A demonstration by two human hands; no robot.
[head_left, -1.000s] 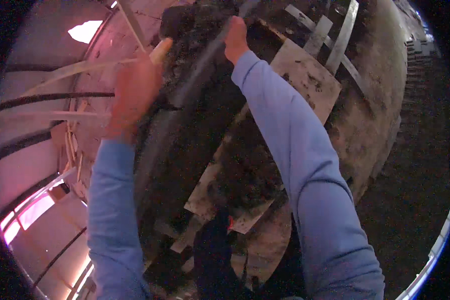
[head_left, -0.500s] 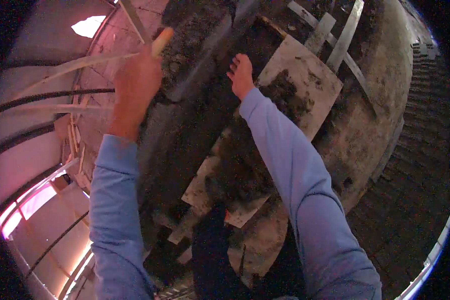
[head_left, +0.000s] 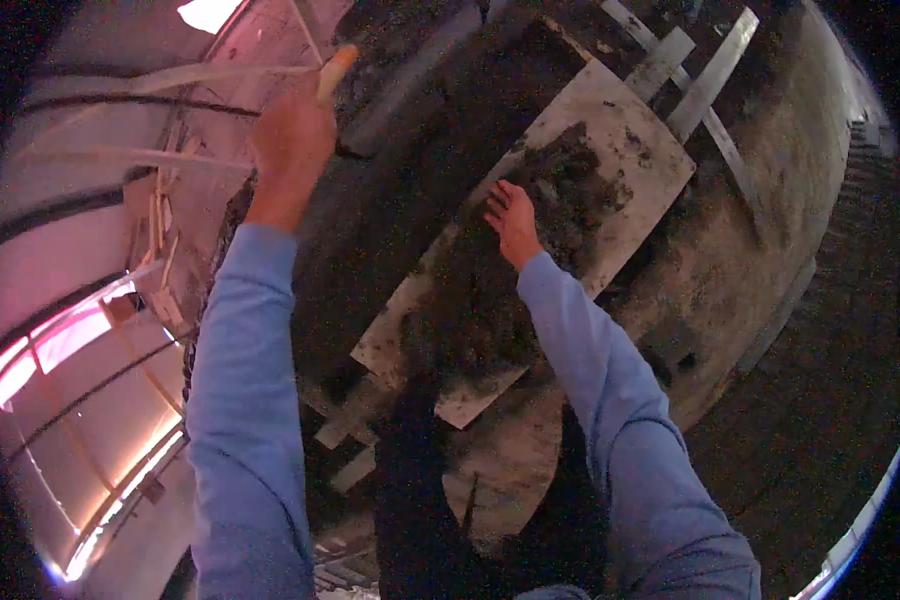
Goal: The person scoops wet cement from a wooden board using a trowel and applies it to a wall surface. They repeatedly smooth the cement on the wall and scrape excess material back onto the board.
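Observation:
My left hand (head_left: 292,150) is closed around the pale wooden grip (head_left: 337,72) of a light frame. Thin wooden strips (head_left: 205,74) reach out from it to the left, blurred by motion. My right hand (head_left: 516,226) holds nothing; its fingers are apart and slightly bent. It hovers low over a long pale board (head_left: 635,110), beside dark, wet-looking clay (head_left: 570,190) smeared across the middle. Whether the fingertips touch the clay, I cannot tell. The board lies at a slant, its near end close to my dark-clad legs (head_left: 420,480).
Flat wooden bars (head_left: 712,75) cross beyond the board's far end. A stained mound (head_left: 740,290) rises to the right, with dark rows of stacked blocks (head_left: 820,400) behind it. Dark clay ground (head_left: 420,160) lies left of the board. Bright wall openings (head_left: 70,340) show far left.
My right hand has come back from the dark ground to above the board. The left hand still grips the frame, which has swung a little. The whole view has shifted.

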